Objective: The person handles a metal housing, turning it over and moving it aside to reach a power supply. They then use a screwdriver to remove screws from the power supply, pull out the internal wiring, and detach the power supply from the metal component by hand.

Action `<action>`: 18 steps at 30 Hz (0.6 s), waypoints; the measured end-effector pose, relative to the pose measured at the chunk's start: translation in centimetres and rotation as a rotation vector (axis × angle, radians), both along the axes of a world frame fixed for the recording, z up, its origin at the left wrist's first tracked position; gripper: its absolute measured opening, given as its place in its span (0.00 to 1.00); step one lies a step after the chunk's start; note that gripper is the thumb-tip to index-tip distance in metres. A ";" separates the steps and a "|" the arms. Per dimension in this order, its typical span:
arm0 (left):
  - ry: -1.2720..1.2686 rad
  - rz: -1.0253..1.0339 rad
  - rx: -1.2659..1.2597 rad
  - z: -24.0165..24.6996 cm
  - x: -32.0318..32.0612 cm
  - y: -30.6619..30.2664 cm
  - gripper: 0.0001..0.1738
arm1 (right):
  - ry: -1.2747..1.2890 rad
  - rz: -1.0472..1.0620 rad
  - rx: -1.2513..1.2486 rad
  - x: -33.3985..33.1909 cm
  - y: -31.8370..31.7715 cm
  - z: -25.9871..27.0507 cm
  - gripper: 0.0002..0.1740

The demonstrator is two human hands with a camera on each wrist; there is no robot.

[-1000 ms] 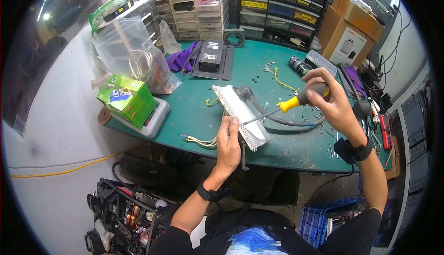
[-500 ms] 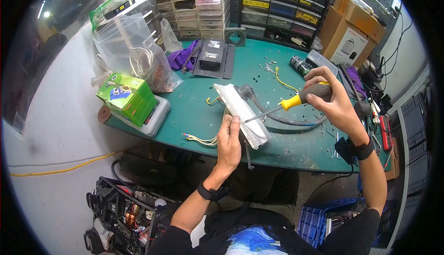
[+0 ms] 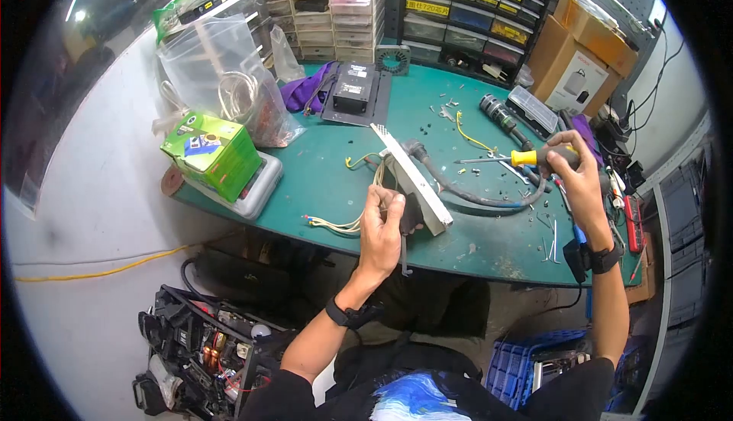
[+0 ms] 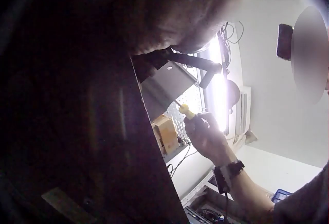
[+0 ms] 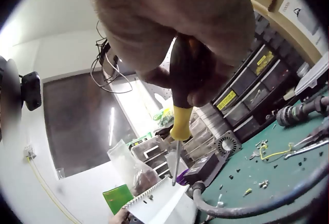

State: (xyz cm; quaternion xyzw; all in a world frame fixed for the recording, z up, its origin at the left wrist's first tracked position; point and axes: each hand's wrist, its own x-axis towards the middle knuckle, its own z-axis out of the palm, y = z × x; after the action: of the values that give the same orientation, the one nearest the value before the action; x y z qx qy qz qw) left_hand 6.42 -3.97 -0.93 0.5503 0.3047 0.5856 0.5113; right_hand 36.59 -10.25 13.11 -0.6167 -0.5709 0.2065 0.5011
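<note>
Left hand [image 3: 379,238]: fingers and thumb grip a black part [image 3: 412,211] against the white panel [image 3: 416,184], apparently to steady it.
Right hand [image 3: 576,180]: grasps the screwdriver [image 3: 527,158] by its thick handle, leaving the shaft free to aim.
Screwdriver tip: in the head view, it points at the panel from beside it, not touching.
White panel: near the front edge of the surface [image 3: 473,257], tilted, its narrow edge toward the head camera; this probably gives the left hand room behind it.
Cream wires [image 3: 336,225]: beside the left hand at the front edge, coloured ends pointing left, out of the tool's way.
Thick cable [image 3: 466,193]: curves over the surface between panel and right hand, its bulk lying flat.
Hex keys [image 3: 551,241]: by the front edge on the right, seemingly within easy reach.
Loose screws [image 3: 450,104]: scattered beyond the cable, in no visible order.
Green box [image 3: 210,154]: on a grey case [image 3: 259,192] at the left edge, perhaps stacked to save room.
</note>
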 end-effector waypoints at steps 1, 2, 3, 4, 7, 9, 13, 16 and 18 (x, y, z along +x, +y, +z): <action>-0.005 -0.001 0.003 -0.2 0.0 0.0 0.12 | -0.044 -0.006 0.009 0.2 -0.3 -0.6 0.12; -0.047 -0.017 -0.012 -0.3 0.0 0.0 0.11 | -0.088 -0.012 0.020 0.5 -0.6 -1.2 0.12; -0.090 -0.033 -0.026 -0.3 0.1 0.0 0.11 | -0.097 -0.031 0.014 0.8 -0.9 -1.8 0.13; -0.097 -0.036 -0.021 -0.2 0.1 -0.2 0.11 | -0.059 -0.031 -0.015 1.2 -1.3 -2.3 0.13; -0.145 -0.018 -0.033 0.1 -0.4 -0.5 0.13 | -0.272 -0.046 -0.052 1.8 -2.4 -3.7 0.13; -0.121 -0.013 -0.017 1.1 -1.3 -0.9 0.13 | -0.235 -0.055 -0.067 1.5 -3.0 -3.9 0.14; -0.104 0.044 -0.004 3.1 -2.9 -0.1 0.14 | -0.207 -0.067 -0.085 1.0 -3.9 -4.0 0.14; 0.050 0.143 0.034 3.1 -4.2 1.9 0.14 | -0.157 -0.094 -0.109 1.3 -4.6 -3.7 0.14; 0.079 0.114 0.028 2.7 -5.0 3.1 0.14 | -0.253 -0.123 -0.217 0.8 -5.1 -3.2 0.13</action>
State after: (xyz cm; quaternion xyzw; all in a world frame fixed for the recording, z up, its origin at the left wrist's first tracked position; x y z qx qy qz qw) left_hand 1.45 -0.87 1.75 0.5619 0.3473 0.5957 0.4569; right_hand 37.35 -15.32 9.88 -0.7221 -0.5649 0.1567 0.3673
